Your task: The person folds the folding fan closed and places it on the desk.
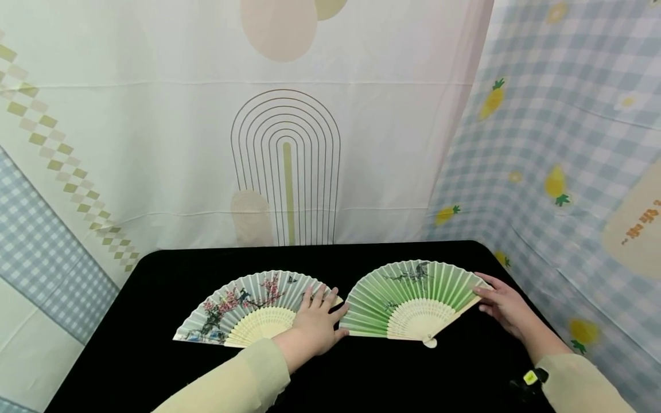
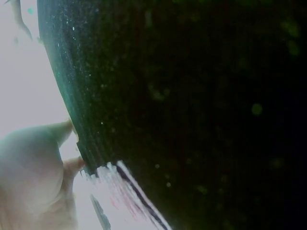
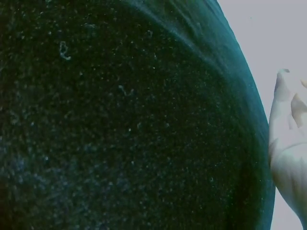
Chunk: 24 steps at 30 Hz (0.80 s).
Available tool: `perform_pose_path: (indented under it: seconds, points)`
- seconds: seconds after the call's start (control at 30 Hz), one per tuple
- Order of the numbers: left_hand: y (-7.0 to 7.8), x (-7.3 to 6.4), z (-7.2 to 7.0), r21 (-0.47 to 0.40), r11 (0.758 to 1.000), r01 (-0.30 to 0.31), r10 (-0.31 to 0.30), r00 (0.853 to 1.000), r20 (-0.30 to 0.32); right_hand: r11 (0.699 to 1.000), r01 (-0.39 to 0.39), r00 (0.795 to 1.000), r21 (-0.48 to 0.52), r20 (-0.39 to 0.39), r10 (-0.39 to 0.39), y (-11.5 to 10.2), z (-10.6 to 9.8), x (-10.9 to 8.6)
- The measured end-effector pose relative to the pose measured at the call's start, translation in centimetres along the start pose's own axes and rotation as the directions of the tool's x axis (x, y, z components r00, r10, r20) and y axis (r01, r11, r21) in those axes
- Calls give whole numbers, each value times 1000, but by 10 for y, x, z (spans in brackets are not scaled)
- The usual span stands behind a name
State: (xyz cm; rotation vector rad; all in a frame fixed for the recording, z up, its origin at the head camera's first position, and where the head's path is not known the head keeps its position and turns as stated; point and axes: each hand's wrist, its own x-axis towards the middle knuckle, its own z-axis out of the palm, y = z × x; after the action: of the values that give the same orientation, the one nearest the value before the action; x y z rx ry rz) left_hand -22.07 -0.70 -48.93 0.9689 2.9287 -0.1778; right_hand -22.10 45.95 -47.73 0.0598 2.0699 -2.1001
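Note:
Two folding fans lie spread side by side. The left one is a white fan with pink blossoms and pale ribs; its pleated edge also shows in the left wrist view. To its right is a green fan with a dark ink-like print. My left hand rests with fingers spread over the right end of the blossom fan, its thumb by the left corner of the green fan. My right hand pinches the green fan's right outer edge between thumb and fingers. In the right wrist view only part of that hand shows.
Both fans are on a black cloth-covered table with rounded far corners. A white patterned curtain hangs behind it, and a blue checked curtain with pineapples hangs along the right side.

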Motion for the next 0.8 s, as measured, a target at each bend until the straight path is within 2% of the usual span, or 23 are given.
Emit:
perform_pose_path:
  seconds: [0.17,0.33,0.43,0.63,0.8]
  points:
    - [1,-1,-1,-5,1000,6,-6,1000,7,988,12,989,155,147,-35,1,1,-2]
    - [1,-4,-6,-22,1000,2,-2,1000,14,968,-2,965,252,256,-64,0,-1,-2]
    - [1,-5,-7,-39,999,-2,2,1000,15,955,-12,955,295,287,-77,-1,-2,-2]
    - [0,-5,-4,-41,999,-2,2,1000,6,933,-36,947,358,310,-83,-4,-1,-3]
    - [1,-4,-5,-37,999,-5,5,1000,9,901,-64,924,430,367,-109,-5,-2,-4]
